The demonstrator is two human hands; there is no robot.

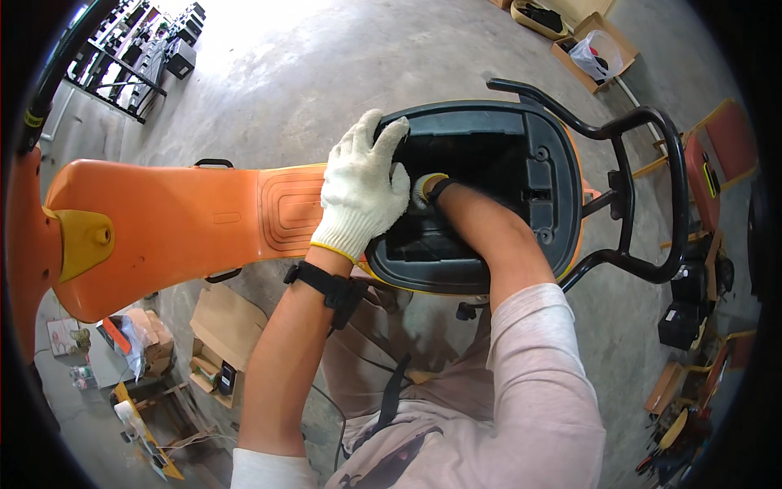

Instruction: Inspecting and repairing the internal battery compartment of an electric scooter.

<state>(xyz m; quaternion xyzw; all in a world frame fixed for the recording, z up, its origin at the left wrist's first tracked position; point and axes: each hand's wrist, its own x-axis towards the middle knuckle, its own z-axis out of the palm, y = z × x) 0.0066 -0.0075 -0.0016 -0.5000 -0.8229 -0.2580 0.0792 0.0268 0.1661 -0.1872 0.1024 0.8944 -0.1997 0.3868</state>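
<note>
In front of me stands an orange scooter body (pixel 163 220) with a deep black storage compartment (pixel 562 196) exposed at its right end. My left hand (pixel 358 187), in a white knitted glove with a yellow cuff edge, lies over the compartment's left rim. Its fingers are stretched out and somewhat apart. Down inside the dark cavity is my right hand (pixel 425 189), also gloved. Only part of that glove shows near the wrist strap; the fingers are hidden, and so is anything they may touch. Black straps circle both wrists.
A black tubular rack (pixel 672 196) juts out at the scooter's right end. Cardboard boxes stand at the lower left (pixel 220 342) and upper right (pixel 599 53). A black metal shelf (pixel 118 69) is at the upper left. Chairs (pixel 709 171) line the right side. The floor is concrete.
</note>
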